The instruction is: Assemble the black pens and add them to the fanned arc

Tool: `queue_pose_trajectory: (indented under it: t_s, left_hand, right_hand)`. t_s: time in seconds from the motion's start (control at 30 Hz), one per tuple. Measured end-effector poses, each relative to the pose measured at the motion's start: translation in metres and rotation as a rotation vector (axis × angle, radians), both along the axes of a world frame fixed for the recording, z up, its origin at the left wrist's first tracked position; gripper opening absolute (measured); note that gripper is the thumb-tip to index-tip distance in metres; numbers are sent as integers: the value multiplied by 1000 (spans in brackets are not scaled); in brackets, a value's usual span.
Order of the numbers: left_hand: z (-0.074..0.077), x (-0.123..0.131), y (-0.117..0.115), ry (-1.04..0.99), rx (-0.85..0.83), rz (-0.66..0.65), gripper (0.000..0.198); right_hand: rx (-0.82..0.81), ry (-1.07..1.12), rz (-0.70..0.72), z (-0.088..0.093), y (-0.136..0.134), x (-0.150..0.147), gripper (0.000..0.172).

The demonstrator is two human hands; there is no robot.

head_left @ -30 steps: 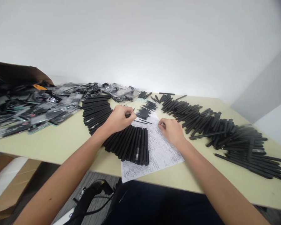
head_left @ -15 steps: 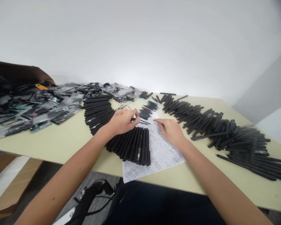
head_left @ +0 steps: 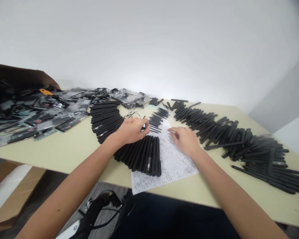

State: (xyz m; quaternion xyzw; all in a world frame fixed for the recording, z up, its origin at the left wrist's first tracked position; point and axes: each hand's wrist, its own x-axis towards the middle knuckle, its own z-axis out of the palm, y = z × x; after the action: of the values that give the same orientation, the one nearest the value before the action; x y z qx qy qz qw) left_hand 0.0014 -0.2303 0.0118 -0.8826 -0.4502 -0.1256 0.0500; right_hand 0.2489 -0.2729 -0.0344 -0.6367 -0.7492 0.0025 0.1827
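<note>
My left hand (head_left: 131, 129) is closed in a pinch over the curved row of black pens (head_left: 142, 154). A short dark end, which looks like part of a black pen (head_left: 143, 128), shows between its thumb and fingers; the rest of it is hidden. My right hand (head_left: 185, 139) hovers over the scribbled paper (head_left: 173, 166), index finger stretched out and thumb slightly below it, nothing visible between them. Thin dark refills (head_left: 157, 118) lie in a stack just beyond my hands, a few set apart at its near end.
On the right, a long heap of black pens (head_left: 226, 136) runs across the yellow table (head_left: 189, 194). Clear packets (head_left: 72, 109) are piled at the left beside a brown box (head_left: 25, 73). A cardboard box (head_left: 20, 196) stands below the table's left edge.
My right hand has shifted slightly to the right, away from the refills. My left hand keeps its pinch nearly in place. The whole view has moved a little.
</note>
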Motion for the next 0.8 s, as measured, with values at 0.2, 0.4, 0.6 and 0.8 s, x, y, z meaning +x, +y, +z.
queue_pose_trajectory:
  t_s: [0.2, 0.4, 0.6, 0.8]
  left_hand:
    - [0, 0, 1, -33, 0, 41, 22]
    - [4, 2, -1, -185, 23, 177, 22]
    - [10, 2, -4, -340, 15, 157, 37]
    - [11, 2, -5, -359, -42, 114, 36]
  right_hand:
    - [-3, -49, -44, 0, 0, 0, 29]
    - [-43, -36, -97, -1, 2, 4, 19]
    - [-18, -66, -81, -2, 4, 4, 16]
    - [26, -93, -33, -3, 6, 4, 17]
